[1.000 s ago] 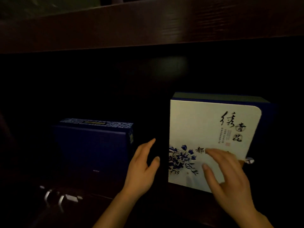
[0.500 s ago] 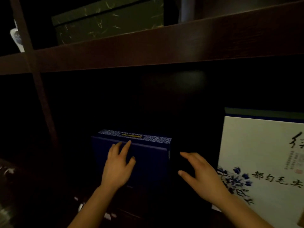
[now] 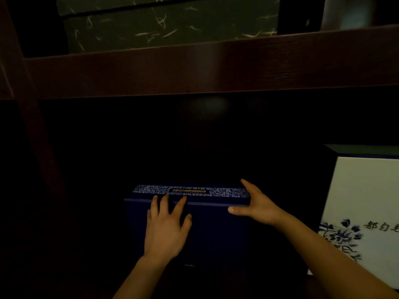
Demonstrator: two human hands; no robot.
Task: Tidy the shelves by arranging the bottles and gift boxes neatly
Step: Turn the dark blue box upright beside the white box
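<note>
A dark wooden shelf board ran across the frame, joined at the left by an upright post, with a green box flecked with pale fibres standing on top of it. In the dim bay beneath, a white gift box printed with blue flowers and black characters stood at the far right, its broad face turned to the camera and its right side cut off by the edge of the view. Well to its left, near the middle of the bay, a dark blue gift box stood on edge, its long axis running left to right along the shelf front, its plain broad face forward and its narrow patterned side up. The left hand lay flat on that front face, fingers spread and fingertips reaching the top edge. The right hand bracketed the upper right corner, thumb stretched across the front and straight fingers laid along the end. A small gold label ran lengthwise along the patterned top.
</note>
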